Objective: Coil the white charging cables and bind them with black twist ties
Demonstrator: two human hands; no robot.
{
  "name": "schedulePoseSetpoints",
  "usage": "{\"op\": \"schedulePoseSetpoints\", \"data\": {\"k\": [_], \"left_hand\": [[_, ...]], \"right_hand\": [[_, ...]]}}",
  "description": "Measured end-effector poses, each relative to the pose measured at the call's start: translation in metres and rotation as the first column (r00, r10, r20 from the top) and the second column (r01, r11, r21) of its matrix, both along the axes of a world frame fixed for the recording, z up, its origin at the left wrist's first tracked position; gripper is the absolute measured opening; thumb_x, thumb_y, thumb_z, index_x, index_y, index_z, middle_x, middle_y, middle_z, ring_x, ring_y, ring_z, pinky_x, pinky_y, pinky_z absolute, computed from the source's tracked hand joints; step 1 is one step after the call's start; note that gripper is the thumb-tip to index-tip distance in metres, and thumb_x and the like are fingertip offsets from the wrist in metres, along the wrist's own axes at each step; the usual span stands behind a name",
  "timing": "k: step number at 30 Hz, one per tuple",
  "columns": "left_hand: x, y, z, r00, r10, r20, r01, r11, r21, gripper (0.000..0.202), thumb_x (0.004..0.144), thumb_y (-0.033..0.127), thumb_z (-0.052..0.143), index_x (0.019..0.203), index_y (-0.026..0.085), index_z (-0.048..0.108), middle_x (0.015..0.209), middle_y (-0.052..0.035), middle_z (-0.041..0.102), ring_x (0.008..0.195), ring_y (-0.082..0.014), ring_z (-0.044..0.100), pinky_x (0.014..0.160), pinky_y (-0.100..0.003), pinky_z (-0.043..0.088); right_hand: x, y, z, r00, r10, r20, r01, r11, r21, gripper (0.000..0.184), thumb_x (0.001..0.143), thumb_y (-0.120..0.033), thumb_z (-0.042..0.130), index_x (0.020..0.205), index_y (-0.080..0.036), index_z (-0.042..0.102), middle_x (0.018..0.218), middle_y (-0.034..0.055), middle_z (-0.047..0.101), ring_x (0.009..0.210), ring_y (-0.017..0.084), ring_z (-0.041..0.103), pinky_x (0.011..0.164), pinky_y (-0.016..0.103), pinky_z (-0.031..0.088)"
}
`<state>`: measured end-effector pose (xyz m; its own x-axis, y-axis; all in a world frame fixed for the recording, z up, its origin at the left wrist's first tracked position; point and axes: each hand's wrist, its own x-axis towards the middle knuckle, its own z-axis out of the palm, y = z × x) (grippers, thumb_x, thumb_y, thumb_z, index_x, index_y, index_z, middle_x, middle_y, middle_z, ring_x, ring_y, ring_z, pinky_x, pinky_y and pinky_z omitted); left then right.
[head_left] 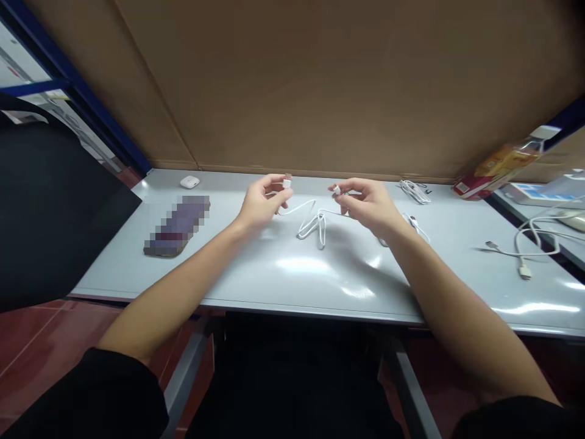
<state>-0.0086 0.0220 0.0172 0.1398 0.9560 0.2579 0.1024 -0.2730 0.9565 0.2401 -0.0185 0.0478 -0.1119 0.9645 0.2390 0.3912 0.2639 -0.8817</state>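
1. White and loosely looped, the cable (315,227) runs between your two hands. Its slack sags onto the grey table (320,280) near the middle of the top.
2. Your left hand (261,206) is closed in a pinch. Thumb and forefinger grip one plug (287,182) of the cable, and the other fingers are curled in beside them.
3. Your right hand (369,204) is closed the same way, its fingertips nipping the other plug (336,189). The palm is turned down over the table.
4. Both hands are raised just above the tabletop. They are near each other but not touching, and the two plugs face across the gap.
5. A small white case (189,182) lies at the back left of the table. Nearer you on that side is a flat thing (178,225) too blurred to make out.
6. A coiled lead (414,190) rests at the back beyond your right hand, and a further lead (415,225) lies just behind that wrist.
7. A loose lead (525,247) sprawls well to your right.
8. An orange and red packet (498,169) leans at the far right corner.
9. A brown cardboard wall (320,79) stands along the back edge of the table.
10. Something black (46,207) fills the view on your left.
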Motion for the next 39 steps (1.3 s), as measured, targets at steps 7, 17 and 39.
{"op": "schedulePoseSetpoints", "data": {"k": [7,17,39], "left_hand": [[-0.045,0.038,0.01,0.947,0.298,-0.117,-0.314,0.937,-0.151,0.026,0.078,0.034,0.075,0.1,0.02,0.075,0.092,-0.0039,0.069,0.056,-0.0083,0.039,0.05,-0.024,0.03],[-0.058,0.042,0.007,0.924,0.293,-0.245,-0.332,0.933,-0.139,0.022,0.079,0.038,0.075,0.091,0.019,0.075,0.092,-0.0064,0.069,0.059,-0.0106,0.04,0.054,-0.027,0.032],[-0.058,0.041,0.0,0.892,0.204,-0.404,-0.236,0.971,-0.031,0.028,0.077,0.027,0.066,0.103,0.02,0.075,0.08,-0.0011,0.062,0.062,-0.0131,0.046,0.055,-0.025,0.034]], "right_hand": [[0.047,0.018,0.01,0.987,-0.137,0.084,0.152,0.966,-0.209,0.021,0.076,-0.028,0.078,0.096,-0.023,0.079,0.098,0.009,0.072,0.061,0.013,0.051,0.052,0.03,0.039],[0.057,0.019,0.012,0.98,-0.15,0.134,0.182,0.943,-0.279,0.029,0.078,-0.038,0.082,0.102,-0.022,0.079,0.102,0.0115,0.074,0.06,0.013,0.053,0.05,0.029,0.041],[0.065,0.023,0.009,0.997,-0.075,-0.006,0.069,0.941,-0.33,0.018,0.076,-0.035,0.084,0.09,-0.024,0.078,0.081,0.0066,0.062,0.067,0.017,0.056,0.059,0.037,0.058]]}}
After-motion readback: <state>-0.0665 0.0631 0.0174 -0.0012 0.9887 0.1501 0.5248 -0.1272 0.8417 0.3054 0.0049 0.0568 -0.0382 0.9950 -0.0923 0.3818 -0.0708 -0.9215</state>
